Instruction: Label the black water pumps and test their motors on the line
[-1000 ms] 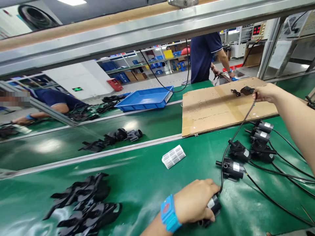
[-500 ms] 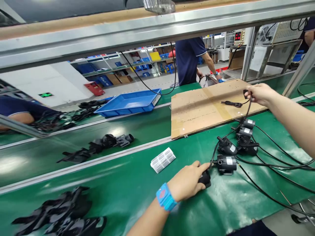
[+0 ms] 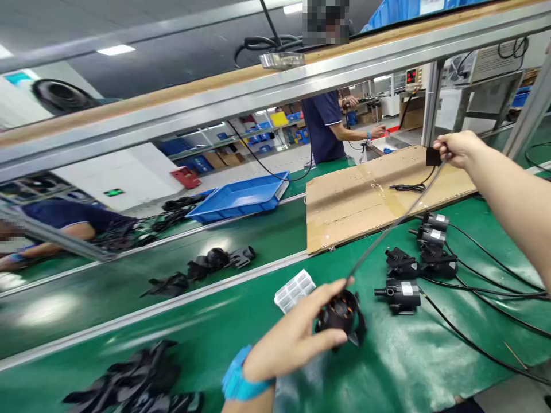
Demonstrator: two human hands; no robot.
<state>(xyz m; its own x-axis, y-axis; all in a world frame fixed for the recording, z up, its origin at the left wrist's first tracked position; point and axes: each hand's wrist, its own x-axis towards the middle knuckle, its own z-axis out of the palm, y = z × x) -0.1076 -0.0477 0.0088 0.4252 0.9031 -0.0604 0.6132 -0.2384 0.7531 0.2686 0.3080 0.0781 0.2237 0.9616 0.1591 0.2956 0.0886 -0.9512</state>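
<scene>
The pump (image 3: pixel 340 312) has turned; left hand (image 3: pixel 293 338) clasps it, right hand (image 3: pixel 458 149) pinches the cable (image 3: pixel 387 234), likely straightening it; next needs steady tension.

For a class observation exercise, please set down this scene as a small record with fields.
Left hand: holding a black motor, orange showing in its round end
Right hand: gripping a dark cable that slants down to the left hand
Surface: green bench
On surface, right: five black pump motors
Beyond left hand: white gridded panel
Farther back: cardboard sheet, blue tray
</scene>
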